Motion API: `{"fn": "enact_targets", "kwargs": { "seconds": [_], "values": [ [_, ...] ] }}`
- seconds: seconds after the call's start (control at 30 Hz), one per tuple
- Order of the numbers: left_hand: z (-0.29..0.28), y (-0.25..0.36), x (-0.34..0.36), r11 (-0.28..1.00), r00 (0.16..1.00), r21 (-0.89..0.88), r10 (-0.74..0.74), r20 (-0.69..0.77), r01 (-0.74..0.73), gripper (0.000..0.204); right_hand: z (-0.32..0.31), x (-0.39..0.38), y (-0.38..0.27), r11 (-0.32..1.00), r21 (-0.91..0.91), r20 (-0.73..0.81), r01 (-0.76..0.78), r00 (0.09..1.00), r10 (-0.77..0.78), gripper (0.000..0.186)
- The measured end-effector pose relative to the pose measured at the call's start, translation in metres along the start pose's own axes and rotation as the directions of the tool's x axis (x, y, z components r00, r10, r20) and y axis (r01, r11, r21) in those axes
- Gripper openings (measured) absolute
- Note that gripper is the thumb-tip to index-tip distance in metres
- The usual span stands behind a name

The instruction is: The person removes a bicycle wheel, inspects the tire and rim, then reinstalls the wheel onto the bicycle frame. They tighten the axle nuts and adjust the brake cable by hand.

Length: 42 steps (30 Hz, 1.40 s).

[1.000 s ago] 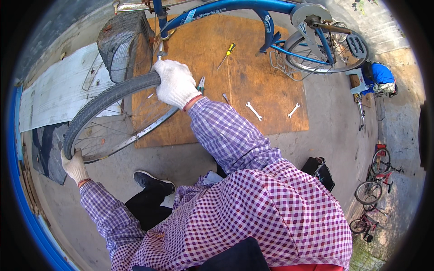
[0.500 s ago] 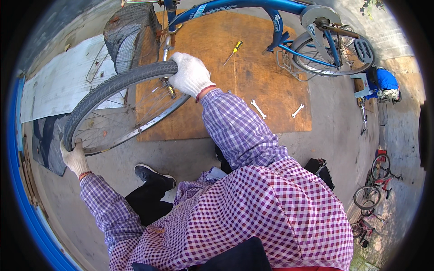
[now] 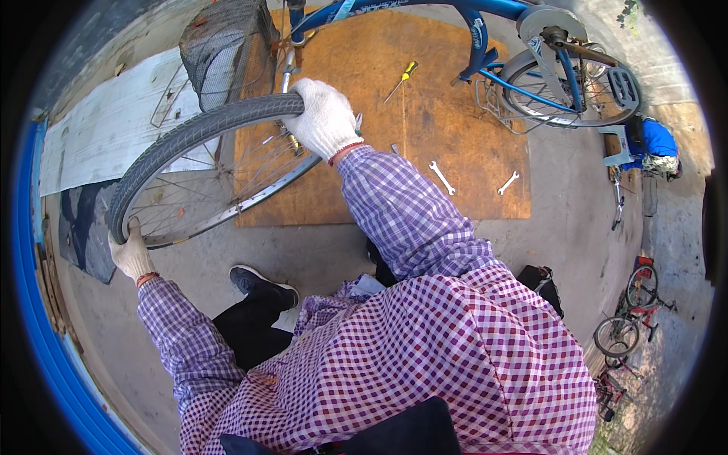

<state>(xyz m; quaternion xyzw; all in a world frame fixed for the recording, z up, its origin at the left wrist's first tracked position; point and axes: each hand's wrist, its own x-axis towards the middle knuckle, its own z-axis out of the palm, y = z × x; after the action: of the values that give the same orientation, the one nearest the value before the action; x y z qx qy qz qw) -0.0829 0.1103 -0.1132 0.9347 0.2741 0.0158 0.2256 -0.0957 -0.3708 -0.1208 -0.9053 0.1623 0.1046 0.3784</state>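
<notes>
Both my hands wear white knit gloves and grip a bicycle wheel [image 3: 205, 117] with a black tyre, thin spokes and a silver rim. My left hand [image 3: 132, 251] is closed around the tyre at its near left side. At the far right side of the tyre, my right hand [image 3: 322, 119] is wrapped over it. The wheel is tilted. Just past my right hand, the fork [image 3: 288, 70] of an upturned blue bicycle [image 3: 409, 4] stands close to the wheel; whether they touch I cannot tell.
A brown wooden board [image 3: 447, 121] carries a yellow-handled screwdriver [image 3: 409, 70] and two spanners, one nearer [image 3: 441, 178] and one farther right [image 3: 509, 183]. A mesh basket [image 3: 227, 53] stands at the far left. Small bikes [image 3: 616, 336] and a blue bundle [image 3: 658, 140] are on the right.
The view has shifted slightly, so the board, tools and blue bicycle sit further right. Both hands keep their hold on the wheel.
</notes>
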Motion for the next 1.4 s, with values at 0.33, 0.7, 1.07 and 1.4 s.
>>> {"fn": "enact_targets", "kwargs": {
  "seconds": [0.33, 0.7, 1.07, 1.4],
  "values": [
    [0.002, -0.011, 0.003, 0.997, 0.999, -0.069, 0.039, 0.010, -0.038, 0.045, 0.011, 0.002, 0.008, 0.997, -0.036, 0.014, 0.068, 0.998, -0.068, 0.018],
    [-0.028, -0.026, 0.015, 0.998, 1.000, -0.063, 0.020, 0.004, -0.019, 0.048, 0.025, -0.001, -0.028, 0.996, -0.036, 0.001, 0.087, 0.996, -0.087, 0.024],
    [-0.030, -0.027, 0.018, 0.998, 0.998, -0.004, 0.059, 0.018, -0.058, 0.051, 0.035, -0.018, -0.028, 0.999, 0.001, 0.024, -0.051, 0.998, 0.051, 0.056],
    [-0.067, -0.093, 0.040, 0.987, 1.000, 0.162, 0.006, -0.018, -0.003, 0.052, 0.112, -0.045, -0.057, 0.999, 0.020, -0.018, -0.025, 1.000, 0.025, 0.050]
  ]
}}
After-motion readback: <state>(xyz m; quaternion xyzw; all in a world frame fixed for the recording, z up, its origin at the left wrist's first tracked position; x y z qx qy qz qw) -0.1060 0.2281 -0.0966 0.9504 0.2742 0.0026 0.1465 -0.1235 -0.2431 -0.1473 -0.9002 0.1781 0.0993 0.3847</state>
